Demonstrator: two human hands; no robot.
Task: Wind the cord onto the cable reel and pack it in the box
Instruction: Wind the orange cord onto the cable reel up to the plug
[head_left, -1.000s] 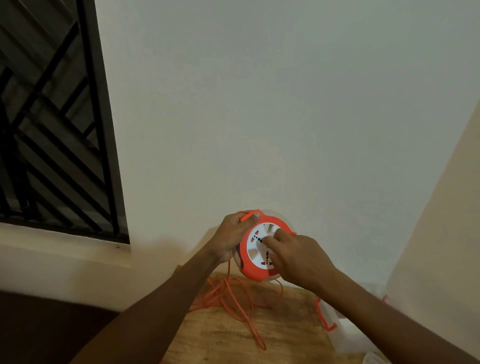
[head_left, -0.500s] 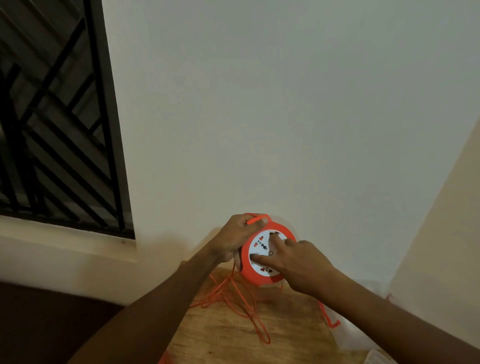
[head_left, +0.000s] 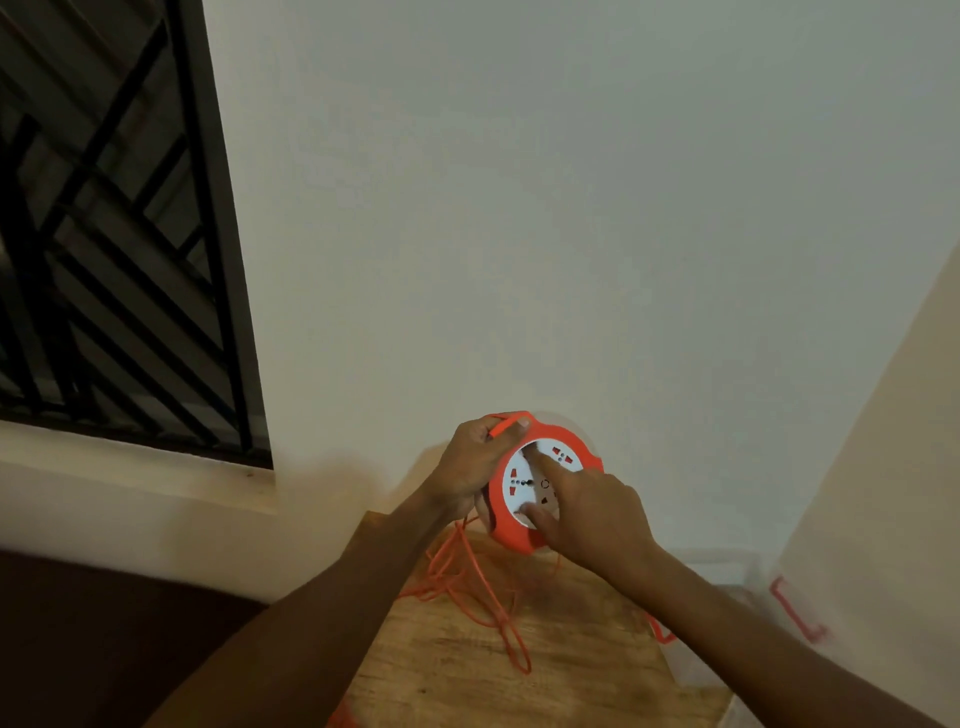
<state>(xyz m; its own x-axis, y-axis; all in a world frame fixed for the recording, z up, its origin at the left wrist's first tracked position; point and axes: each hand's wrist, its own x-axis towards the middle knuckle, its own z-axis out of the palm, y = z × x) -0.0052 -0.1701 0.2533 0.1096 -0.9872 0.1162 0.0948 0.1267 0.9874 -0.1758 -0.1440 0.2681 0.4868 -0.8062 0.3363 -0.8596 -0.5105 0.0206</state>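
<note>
A wooden table (head_left: 545, 675) stands against the wall (head_left: 519, 208). Above its far edge the reel (head_left: 524, 535) is held up. The left hand (head_left: 472, 467) is clamped on the reel's rim and handle. The right hand (head_left: 592, 525) presses spread fingers (head_left: 545, 467) on the reel's white face. Below the reel, loose cord (head_left: 467, 587) trails onto the table.

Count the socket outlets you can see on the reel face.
2 clearly: one at the left of the white reel face, one at its upper right. The right hand covers the lower right, so another may be hidden.
</note>
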